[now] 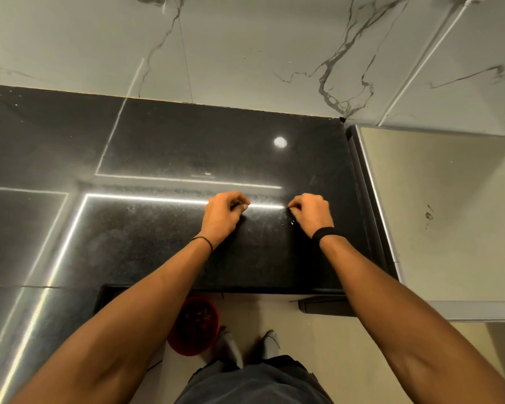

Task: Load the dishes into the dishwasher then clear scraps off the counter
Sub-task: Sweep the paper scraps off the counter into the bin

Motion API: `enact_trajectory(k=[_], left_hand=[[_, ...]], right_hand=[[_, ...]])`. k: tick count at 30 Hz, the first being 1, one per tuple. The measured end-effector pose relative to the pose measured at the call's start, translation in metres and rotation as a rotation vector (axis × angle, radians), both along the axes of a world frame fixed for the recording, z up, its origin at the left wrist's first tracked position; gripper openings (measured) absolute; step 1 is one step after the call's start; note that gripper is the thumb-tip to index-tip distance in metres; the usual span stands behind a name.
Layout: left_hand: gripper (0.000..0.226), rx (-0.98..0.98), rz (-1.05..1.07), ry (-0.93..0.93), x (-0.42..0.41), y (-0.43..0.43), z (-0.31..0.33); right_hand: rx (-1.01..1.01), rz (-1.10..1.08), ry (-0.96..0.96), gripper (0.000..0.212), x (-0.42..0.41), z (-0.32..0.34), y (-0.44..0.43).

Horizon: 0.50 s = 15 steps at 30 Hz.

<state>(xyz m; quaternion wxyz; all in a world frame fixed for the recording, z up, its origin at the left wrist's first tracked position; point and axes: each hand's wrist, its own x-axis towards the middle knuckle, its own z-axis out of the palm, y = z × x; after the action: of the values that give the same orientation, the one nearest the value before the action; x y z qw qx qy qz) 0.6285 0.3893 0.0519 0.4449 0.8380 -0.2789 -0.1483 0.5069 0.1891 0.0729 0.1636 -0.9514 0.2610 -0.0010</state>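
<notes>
Scraps (291, 220), pale tiny bits, lie on the black counter (164, 234) right under my right hand (311, 212). That hand's fingers (292, 206) are curled down tight w/ tips pinched together at the bits; can't tell if anything's actually caught btwn them. Left hand (223, 212) sits near, a gap apart, also curled almost closed, thumb against fingertips, knuckles up; nothing visible in it. Thin cord on my left wrist, black band (324, 233) on the right.

Counter's polished dark stone, dusty, smeared, w/ bright strip-light reflections and one round light spot. Behind it a grey-veined marble wall (245, 48). To the right, just beside the counter edge, a beige appliance top (449, 214) w/ a small stain.

Below the front edge: beige floor, my feet, and a red bin (194, 325), partly hidden by my left forearm; contents too dim to make out.
</notes>
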Motion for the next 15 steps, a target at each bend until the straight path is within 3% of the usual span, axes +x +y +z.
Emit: enact_trajectory(k=[3, 7, 15], left_hand=[[0.009, -0.021, -0.023, 0.003, -0.007, -0.009, 0.001], [0.009, -0.016, -0.051, -0.01, -0.013, -0.019, 0.003], [0.014, 0.033, -0.147, -0.064, -0.036, -0.046, 0.001]], right_hand=[[0.188, -0.103, -0.023, 0.012, -0.023, 0.001, -0.015], [0.268, -0.069, -0.057, 0.011, -0.035, 0.0, -0.008], [-0.033, 0.192, 0.048, 0.018, -0.029, -0.005, 0.009]])
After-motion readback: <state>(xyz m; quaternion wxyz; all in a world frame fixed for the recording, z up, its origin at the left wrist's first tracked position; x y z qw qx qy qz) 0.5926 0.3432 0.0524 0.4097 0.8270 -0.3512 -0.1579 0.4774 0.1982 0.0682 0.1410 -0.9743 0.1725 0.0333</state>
